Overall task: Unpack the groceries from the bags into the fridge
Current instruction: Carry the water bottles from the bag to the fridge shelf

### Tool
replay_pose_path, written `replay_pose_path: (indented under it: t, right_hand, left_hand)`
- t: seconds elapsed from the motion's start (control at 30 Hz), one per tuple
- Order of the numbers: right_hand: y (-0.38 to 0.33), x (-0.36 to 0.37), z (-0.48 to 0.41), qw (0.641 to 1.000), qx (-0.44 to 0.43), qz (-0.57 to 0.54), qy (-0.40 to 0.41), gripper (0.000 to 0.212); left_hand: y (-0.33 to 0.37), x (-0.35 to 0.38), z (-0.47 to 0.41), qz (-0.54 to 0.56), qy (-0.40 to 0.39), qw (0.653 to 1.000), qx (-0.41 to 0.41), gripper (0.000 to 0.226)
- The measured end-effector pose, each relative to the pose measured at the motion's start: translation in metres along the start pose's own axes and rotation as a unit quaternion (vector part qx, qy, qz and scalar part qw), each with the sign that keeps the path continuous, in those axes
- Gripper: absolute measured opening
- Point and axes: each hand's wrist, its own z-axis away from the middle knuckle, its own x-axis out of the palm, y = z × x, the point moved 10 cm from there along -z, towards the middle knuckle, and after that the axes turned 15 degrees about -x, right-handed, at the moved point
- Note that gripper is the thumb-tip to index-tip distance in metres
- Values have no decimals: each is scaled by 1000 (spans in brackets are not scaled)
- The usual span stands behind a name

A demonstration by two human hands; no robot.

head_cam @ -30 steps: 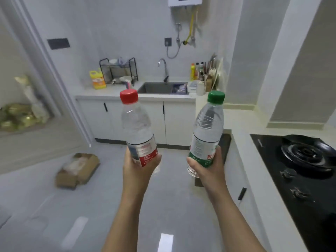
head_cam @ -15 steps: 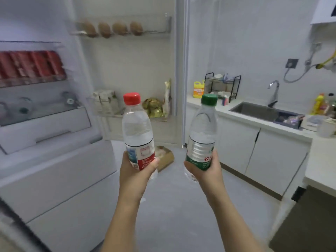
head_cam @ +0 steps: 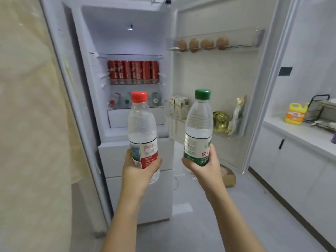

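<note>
Standing before the open fridge (head_cam: 116, 37), a person holds two water bottles upright, short of the shelves. The left hand (head_cam: 141, 168) curls round the lower body of the red-capped bottle (head_cam: 141, 128), the right hand (head_cam: 203, 166) round the green-capped bottle (head_cam: 199, 124). Neither is stowed yet.

Much appears already put away. A row of red cans (head_cam: 133, 72) fills the middle shelf, and on the shelf below several bottles (head_cam: 127, 101) lie with caps facing out, likely where this pair belongs. On the open door (head_cam: 214, 77), the upper rack (head_cam: 236, 44) carries four brown egg-like rounds (head_cam: 201, 44). The lower rack holds small cartons (head_cam: 177, 106), gold-wrapped items (head_cam: 220, 120) and a tall gold packet (head_cam: 238, 113).

No grocery bags are in view, so what remains to unpack cannot be told. A yellow jug (head_cam: 295, 113) stands on the worktop (head_cam: 300, 135) at right.
</note>
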Motion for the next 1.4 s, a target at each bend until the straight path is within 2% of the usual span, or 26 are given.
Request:
replay_pose_path:
  t: [0.37,0.97,1.4]
  right_hand:
    - [-11,25,-18,999,-22,-41,-28,56]
    - [15,42,-39,996,-10,-50,-71,56]
    - [84,88,-92,996,2,-32,-78,56]
  left_hand:
    - [14,-18,3,-29,33,999,21,49]
    - [3,-17,-13,-3,64,998,16,46]
    - [-23,-24,-111,-3,76,997,2,45]
